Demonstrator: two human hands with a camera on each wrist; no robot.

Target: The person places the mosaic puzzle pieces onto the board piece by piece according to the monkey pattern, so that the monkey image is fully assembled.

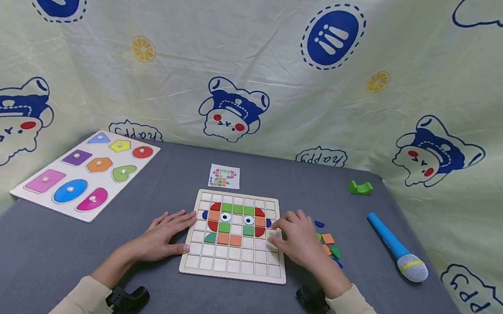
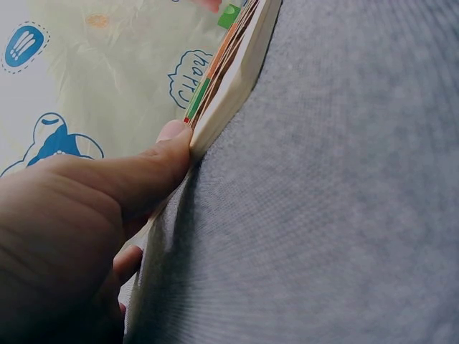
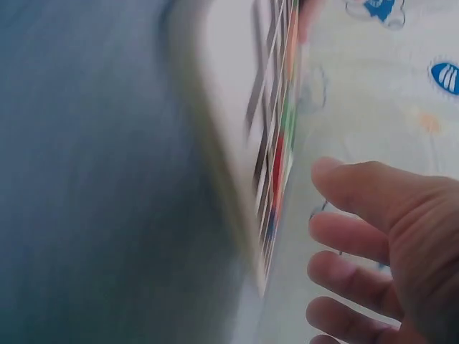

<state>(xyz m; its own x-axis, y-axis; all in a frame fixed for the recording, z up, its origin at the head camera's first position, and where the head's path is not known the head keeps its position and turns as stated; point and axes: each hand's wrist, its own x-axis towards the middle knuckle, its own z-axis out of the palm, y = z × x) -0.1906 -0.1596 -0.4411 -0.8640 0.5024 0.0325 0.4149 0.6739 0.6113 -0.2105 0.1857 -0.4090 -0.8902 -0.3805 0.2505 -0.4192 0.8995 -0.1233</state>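
A wooden grid board (image 1: 232,273) lies on the table, its cells partly filled with red, orange, green and blue pieces and two round eye pieces (image 1: 249,220). My left hand (image 1: 159,240) rests along the board's left edge, fingers extended and thumb (image 2: 168,161) touching the rim. Over the right edge hovers my right hand (image 1: 301,241), its fingers loosely bent. In the right wrist view nothing shows between the thumb (image 3: 358,183) and the fingers. A blue piece (image 1: 269,222) sits on the board by the right fingertips.
Loose pieces, among them an orange square (image 1: 327,239), lie right of the board, partly behind my right hand. A printed pattern card (image 1: 224,176) is beyond the board. A shape puzzle (image 1: 91,175) occupies the left; a toy microphone (image 1: 392,245) and green block (image 1: 360,188) the right.
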